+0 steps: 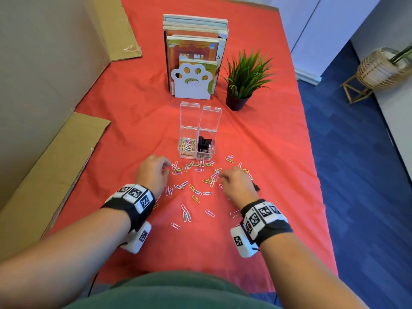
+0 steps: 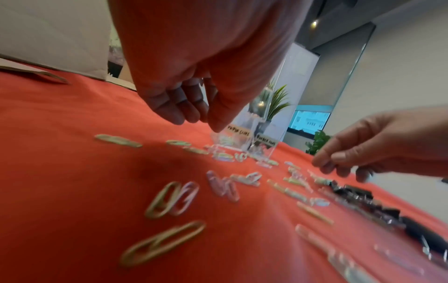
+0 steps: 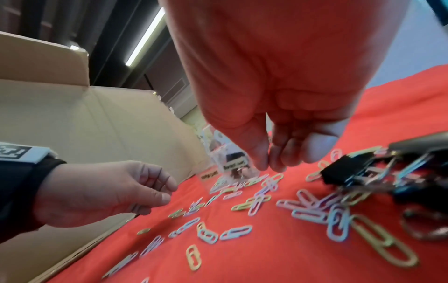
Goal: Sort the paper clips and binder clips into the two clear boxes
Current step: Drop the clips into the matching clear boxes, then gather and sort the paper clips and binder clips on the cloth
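Two clear boxes stand side by side with lids up: the left box (image 1: 186,145) holds coloured paper clips, the right box (image 1: 206,146) holds black binder clips. Several loose paper clips (image 1: 196,192) lie scattered on the red cloth in front of them. My left hand (image 1: 167,168) hovers low over the clips at the left, fingers loosely curled, nothing seen in them (image 2: 206,122). My right hand (image 1: 220,176) reaches down with thumb and fingertips close together just above the clips (image 3: 267,165); no clip shows between them. Black binder clips (image 3: 351,172) lie beside my right hand.
A bookend with books (image 1: 194,63) and a potted plant (image 1: 243,85) stand behind the boxes. Cardboard sheets (image 1: 51,170) line the table's left side. The red cloth (image 1: 278,152) ends at the table's right edge, with blue floor beyond.
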The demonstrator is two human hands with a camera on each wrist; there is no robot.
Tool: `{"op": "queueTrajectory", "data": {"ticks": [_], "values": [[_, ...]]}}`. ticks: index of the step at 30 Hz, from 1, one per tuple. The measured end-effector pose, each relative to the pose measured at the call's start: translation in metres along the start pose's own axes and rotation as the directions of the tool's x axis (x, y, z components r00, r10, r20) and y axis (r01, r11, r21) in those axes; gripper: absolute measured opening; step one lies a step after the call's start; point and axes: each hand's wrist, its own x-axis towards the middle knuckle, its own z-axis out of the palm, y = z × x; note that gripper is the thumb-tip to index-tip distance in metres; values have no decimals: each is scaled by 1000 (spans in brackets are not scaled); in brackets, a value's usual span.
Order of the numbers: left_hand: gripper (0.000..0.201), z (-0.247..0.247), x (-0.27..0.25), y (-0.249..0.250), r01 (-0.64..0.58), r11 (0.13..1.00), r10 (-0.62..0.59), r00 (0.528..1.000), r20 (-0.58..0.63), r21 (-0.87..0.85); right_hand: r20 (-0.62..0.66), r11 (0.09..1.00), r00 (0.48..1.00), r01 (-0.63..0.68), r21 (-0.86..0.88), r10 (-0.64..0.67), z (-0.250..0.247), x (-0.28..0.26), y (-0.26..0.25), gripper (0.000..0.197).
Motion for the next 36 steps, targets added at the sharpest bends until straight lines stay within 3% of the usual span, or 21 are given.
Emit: {"op": "queueTrajectory", "data": {"ticks": [6,12,18,21,23,28,30,33,35,36], "values": [[27,-7,-14,-31,39,990,-41,999,14,135,-6,988,988,152,8,-152,21,21,-33,59],[34,-14,-18,-40,15,987,-29,996,81,162,-11,985,985,171,-2,-171,23,39,-49,61],[44,-11,-9,-32,-105,978,75,983,165,178,-38,976,990,130,-172,-139,30,46,-51,55],[52,-9,0,-24,-108,964,59,978,200,243,-60,960,987,127,-250,-146,40,36,-55,41],[49,-9,3,-23,-72,952,9,978,208,298,-55,937,984,146,-317,-172,46,28,-58,31],[32,-7,1,-27,-44,947,-25,978,209,317,10,898,978,197,-394,-211,50,11,-56,31],[32,-6,1,-30,-41,953,-26,976,218,300,9,938,985,167,-304,-173,47,10,-52,28],[31,-5,3,-30,-15,961,-44,978,205,276,1,1000,1000,11,15,-11,39,16,-44,25],[31,-5,5,-29,-26,973,-15,984,176,229,84,926,986,-163,340,143,33,19,-38,25],[32,-4,6,-28,-59,979,26,986,167,197,153,812,965,-262,522,213,31,18,-36,26]]}}
